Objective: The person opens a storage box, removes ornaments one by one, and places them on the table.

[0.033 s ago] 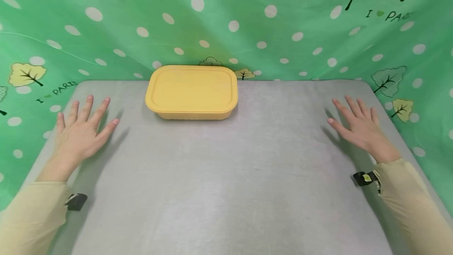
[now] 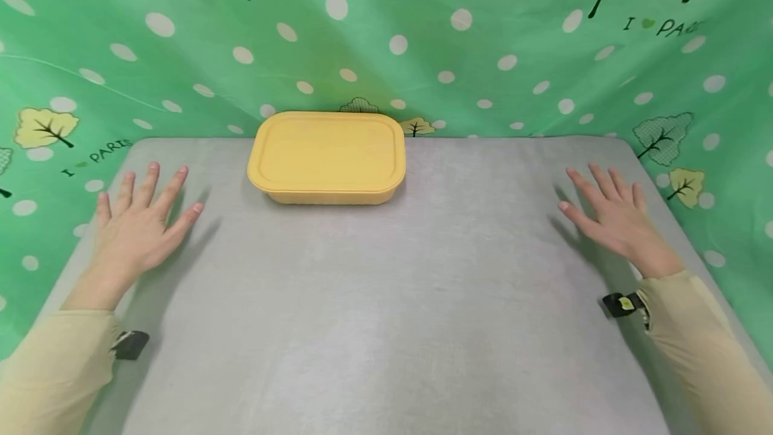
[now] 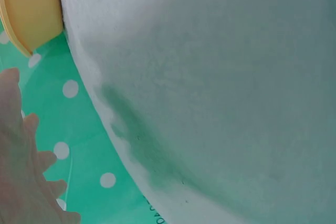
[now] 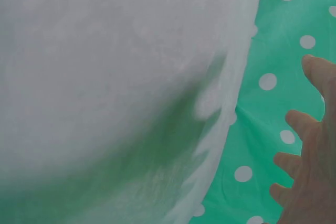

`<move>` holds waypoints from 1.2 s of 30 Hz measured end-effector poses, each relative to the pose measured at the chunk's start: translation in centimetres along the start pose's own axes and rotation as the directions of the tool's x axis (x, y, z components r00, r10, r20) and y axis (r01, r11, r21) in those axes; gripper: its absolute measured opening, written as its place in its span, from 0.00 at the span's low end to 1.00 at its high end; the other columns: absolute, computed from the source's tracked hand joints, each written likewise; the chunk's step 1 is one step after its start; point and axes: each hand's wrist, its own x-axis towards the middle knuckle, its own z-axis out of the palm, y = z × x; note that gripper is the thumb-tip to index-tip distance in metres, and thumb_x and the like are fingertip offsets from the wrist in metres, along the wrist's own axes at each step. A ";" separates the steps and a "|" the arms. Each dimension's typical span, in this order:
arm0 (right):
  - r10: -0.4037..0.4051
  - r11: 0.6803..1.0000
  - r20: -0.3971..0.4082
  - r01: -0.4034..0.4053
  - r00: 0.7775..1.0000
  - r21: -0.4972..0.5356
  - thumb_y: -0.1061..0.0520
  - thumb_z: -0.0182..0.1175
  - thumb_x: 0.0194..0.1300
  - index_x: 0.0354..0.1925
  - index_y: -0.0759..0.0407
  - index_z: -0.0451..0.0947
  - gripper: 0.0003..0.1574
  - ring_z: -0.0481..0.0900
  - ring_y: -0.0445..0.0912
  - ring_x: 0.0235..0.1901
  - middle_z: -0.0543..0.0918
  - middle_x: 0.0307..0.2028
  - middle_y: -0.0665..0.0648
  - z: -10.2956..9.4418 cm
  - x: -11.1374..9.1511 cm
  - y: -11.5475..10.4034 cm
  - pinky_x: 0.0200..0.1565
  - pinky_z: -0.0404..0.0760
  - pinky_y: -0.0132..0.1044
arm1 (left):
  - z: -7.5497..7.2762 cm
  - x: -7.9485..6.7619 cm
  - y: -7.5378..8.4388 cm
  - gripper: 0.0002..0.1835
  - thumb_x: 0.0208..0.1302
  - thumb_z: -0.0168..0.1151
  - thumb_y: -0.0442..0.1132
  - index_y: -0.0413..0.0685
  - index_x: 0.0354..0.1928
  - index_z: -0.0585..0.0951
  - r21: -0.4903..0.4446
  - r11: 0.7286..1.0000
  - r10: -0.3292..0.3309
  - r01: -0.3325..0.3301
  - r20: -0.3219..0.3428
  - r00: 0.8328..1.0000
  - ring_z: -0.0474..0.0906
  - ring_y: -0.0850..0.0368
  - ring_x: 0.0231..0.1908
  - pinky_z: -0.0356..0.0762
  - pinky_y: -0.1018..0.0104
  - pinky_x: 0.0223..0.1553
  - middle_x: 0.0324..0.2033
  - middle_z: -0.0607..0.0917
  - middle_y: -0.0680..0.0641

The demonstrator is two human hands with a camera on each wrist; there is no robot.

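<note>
A yellow rectangular container with rounded corners and a lid (image 2: 327, 153) stands at the back of the grey table (image 2: 386, 301), left of the middle. To its left my left hand (image 2: 135, 230) is held palm down with fingers spread, its shadow falling on the table beside it. My right hand (image 2: 617, 217) has the same pose at the far right side, well away from the container. Neither hand holds anything. In the left wrist view, part of the container (image 3: 34, 9) shows at the upper left, beyond the fingers (image 3: 46, 161). Only fingers (image 4: 302, 124), table and cloth appear in the right wrist view.
A green cloth with white dots, trees and lettering (image 2: 386, 25) hangs behind the table and along both sides, right at the container's back edge. Each wrist carries a small dark camera, one at the left sleeve (image 2: 54, 361) and one at the right sleeve (image 2: 700, 327).
</note>
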 end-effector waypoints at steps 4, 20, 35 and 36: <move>0.000 1.000 -0.002 0.000 1.000 -0.004 0.38 0.44 0.73 0.78 0.48 0.39 0.44 0.24 0.63 0.71 0.35 0.75 0.65 -0.1 0.1 0.0 0.62 0.18 0.64 | 0.0 0.0 0.0 0.38 0.72 0.33 0.65 0.63 0.77 0.37 0.008 1.000 0.002 -0.002 0.001 1.000 0.18 0.38 0.69 0.16 0.32 0.60 0.74 0.31 0.42; 0.020 0.999 0.020 -0.019 1.000 -0.043 0.34 0.44 0.71 0.78 0.47 0.37 0.48 0.22 0.62 0.71 0.33 0.75 0.63 0.3 0.4 -0.8 0.60 0.15 0.64 | 0.1 0.0 0.4 0.40 0.71 0.34 0.66 0.64 0.77 0.36 0.012 1.000 0.015 -0.015 0.019 1.000 0.18 0.37 0.69 0.17 0.30 0.60 0.74 0.33 0.40; -0.075 0.997 0.015 0.074 0.997 0.037 0.37 0.41 0.74 0.77 0.52 0.43 0.43 0.27 0.62 0.72 0.36 0.75 0.64 1.1 2.0 -3.8 0.62 0.20 0.65 | 0.3 2.0 2.6 0.39 0.71 0.32 0.66 0.60 0.77 0.39 -0.077 0.996 0.049 -0.047 0.016 0.999 0.25 0.32 0.70 0.21 0.29 0.61 0.74 0.35 0.40; -0.090 0.995 0.010 0.089 0.996 0.045 0.38 0.41 0.74 0.77 0.52 0.44 0.43 0.28 0.63 0.72 0.37 0.75 0.64 1.3 2.2 -4.3 0.62 0.22 0.66 | 0.3 2.2 2.8 0.39 0.71 0.32 0.67 0.60 0.77 0.40 -0.088 0.995 0.051 -0.049 0.019 0.999 0.26 0.31 0.70 0.21 0.29 0.61 0.74 0.36 0.39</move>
